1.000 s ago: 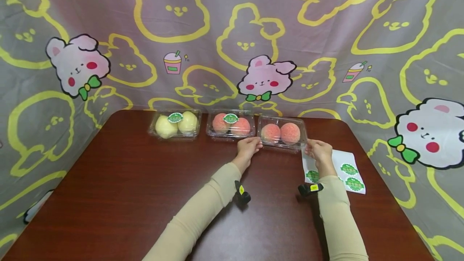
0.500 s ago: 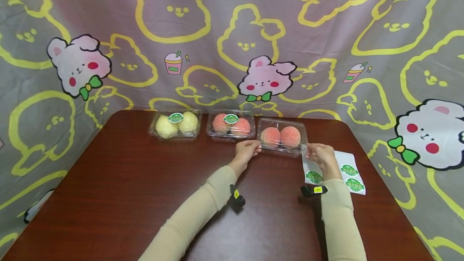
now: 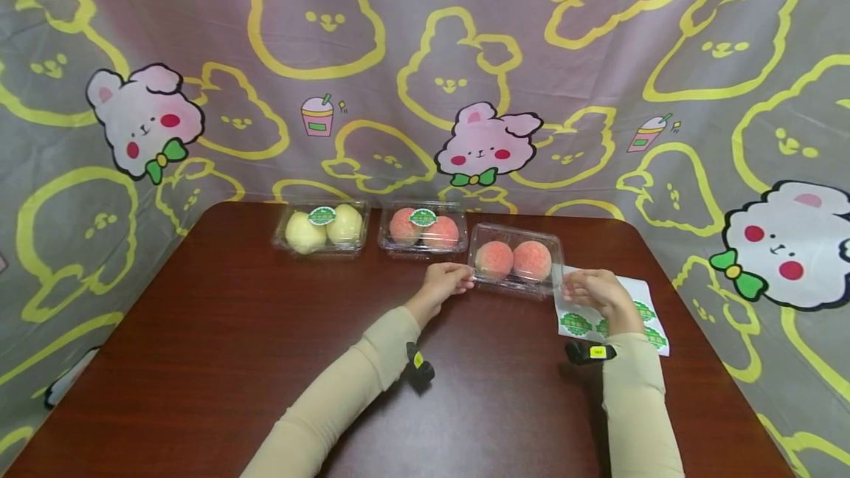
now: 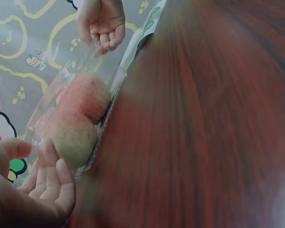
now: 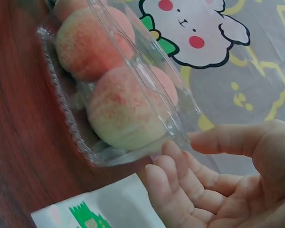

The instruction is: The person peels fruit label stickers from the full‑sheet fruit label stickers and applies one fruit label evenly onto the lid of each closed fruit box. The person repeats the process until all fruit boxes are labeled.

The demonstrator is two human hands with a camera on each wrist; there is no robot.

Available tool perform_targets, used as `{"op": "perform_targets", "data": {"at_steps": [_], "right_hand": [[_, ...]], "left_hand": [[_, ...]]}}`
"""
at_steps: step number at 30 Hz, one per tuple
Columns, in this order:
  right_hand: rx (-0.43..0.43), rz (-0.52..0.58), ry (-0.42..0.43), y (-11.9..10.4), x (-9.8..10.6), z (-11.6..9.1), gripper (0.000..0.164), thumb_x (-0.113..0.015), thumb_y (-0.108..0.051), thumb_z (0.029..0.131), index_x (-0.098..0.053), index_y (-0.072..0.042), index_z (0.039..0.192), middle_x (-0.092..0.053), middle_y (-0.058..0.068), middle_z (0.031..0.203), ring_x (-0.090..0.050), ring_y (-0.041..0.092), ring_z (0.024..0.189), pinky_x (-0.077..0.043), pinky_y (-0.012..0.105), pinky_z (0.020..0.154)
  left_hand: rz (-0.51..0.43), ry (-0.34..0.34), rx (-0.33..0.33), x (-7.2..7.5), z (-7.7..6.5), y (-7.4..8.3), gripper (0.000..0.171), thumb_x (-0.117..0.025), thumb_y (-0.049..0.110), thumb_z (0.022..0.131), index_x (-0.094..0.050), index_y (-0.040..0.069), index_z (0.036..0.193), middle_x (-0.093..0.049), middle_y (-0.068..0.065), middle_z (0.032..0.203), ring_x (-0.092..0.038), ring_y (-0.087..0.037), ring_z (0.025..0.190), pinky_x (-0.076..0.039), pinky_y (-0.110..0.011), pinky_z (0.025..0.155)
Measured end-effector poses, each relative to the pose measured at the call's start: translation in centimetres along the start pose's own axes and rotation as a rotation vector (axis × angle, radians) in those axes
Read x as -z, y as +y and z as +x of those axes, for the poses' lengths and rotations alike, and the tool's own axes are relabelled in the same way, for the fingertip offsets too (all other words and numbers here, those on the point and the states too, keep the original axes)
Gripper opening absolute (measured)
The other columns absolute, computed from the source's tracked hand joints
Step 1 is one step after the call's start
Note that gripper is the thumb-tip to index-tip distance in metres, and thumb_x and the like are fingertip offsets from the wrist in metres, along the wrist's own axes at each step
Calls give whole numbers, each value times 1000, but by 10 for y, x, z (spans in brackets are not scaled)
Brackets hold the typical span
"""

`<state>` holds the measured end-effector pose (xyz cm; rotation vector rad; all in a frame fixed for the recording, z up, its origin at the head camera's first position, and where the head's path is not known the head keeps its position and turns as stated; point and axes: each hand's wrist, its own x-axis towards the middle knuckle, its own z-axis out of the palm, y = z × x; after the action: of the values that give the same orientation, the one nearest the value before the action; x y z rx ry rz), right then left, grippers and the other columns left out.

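A clear plastic fruit box (image 3: pixel 516 231) with two pink peaches (image 3: pixel 494 261) inside stands between my hands, with no sticker seen on its lid. At its left front corner is my left hand (image 3: pixel 446 285), thumb and fingertips pinching the plastic edge. My right hand (image 5: pixel 228 175) has the box's right end between thumb and curled fingers, as the right wrist view shows. The peaches have greenish undersides. Under and beside the right hand lies a white sheet (image 3: pixel 635 288) with several green round stickers (image 3: pixel 575 324), partly covered by that hand.
Left of this box stand two more clear boxes along the back edge: a box of peaches (image 3: pixel 392 242) and a box of pale yellow fruit (image 3: pixel 279 238), each with a green sticker on top. A cartoon-patterned curtain (image 3: pixel 372 94) hangs behind the brown table (image 3: pixel 265 360).
The peach box between my hands has slid a little toward me, and both hands have come nearer with it. My right wrist has shifted rightward, over more of the sticker sheet.
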<state>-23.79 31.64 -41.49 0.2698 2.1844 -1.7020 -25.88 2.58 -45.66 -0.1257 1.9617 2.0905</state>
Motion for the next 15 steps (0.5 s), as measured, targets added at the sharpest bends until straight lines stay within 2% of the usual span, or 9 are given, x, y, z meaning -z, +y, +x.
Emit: {"op": "perform_targets", "data": {"at_steps": [3, 7, 11, 15], "right_hand": [[9, -45, -34, 1, 3, -3, 46, -48, -12, 98, -40, 21, 129, -66, -10, 77, -67, 3, 72, -59, 21, 72], [6, -82, -61, 2, 6, -6, 40, -51, -12, 97, -47, 18, 123, -67, -9, 77, -68, 4, 72, -59, 22, 71], [-5, -72, -59, 2, 8, -6, 43, -52, -14, 97, -46, 18, 125, -69, -9, 76, -69, 5, 71, -60, 23, 70], [-5, -22, -22, 2, 6, -4, 50, -51, -17, 99, -41, 19, 132, -68, -10, 75, -68, 4, 71, -60, 22, 71]], "left_hand": [[43, -42, 19, 4, -3, 3, 26, -58, 8, 92, -66, -10, 110, -67, 0, 74, -60, 0, 58, -55, -16, 62], [115, -78, 34, 8, -6, 7, 26, -59, 9, 92, -67, -9, 109, -73, -12, 84, -60, -1, 59, -58, -19, 66], [173, -61, 7, 8, -7, 8, 27, -59, 12, 92, -67, -7, 109, -73, -22, 102, -61, -2, 63, -60, -27, 76], [158, -21, -20, 5, -3, 8, 28, -60, 14, 91, -68, -6, 110, -72, -23, 105, -62, -3, 67, -60, -30, 80]]}}
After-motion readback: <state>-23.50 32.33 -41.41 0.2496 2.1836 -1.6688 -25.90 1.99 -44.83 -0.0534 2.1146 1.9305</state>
